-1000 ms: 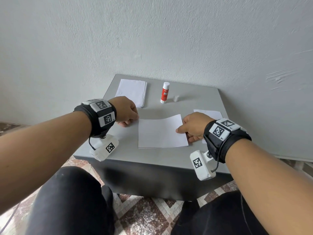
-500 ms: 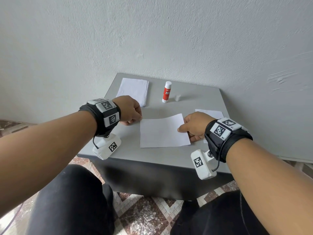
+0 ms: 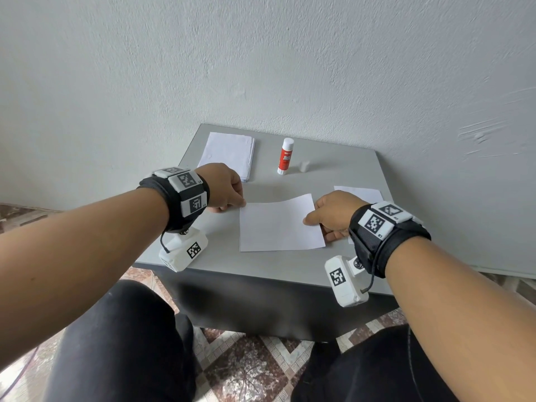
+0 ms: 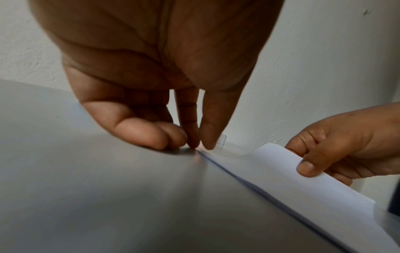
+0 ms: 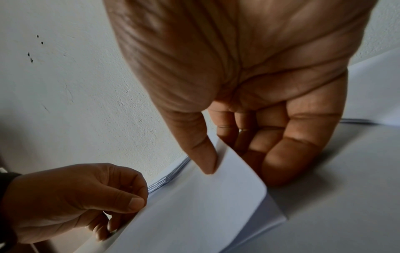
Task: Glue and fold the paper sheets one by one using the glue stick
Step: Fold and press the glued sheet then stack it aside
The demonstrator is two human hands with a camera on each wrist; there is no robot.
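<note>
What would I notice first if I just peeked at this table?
Two hands hold one white paper sheet in the middle of the grey table: the left hand pinches its far left corner, the right hand pinches its lifted right edge. Behind it stands a red-and-white glue stick, with a paper stack to its left.
</note>
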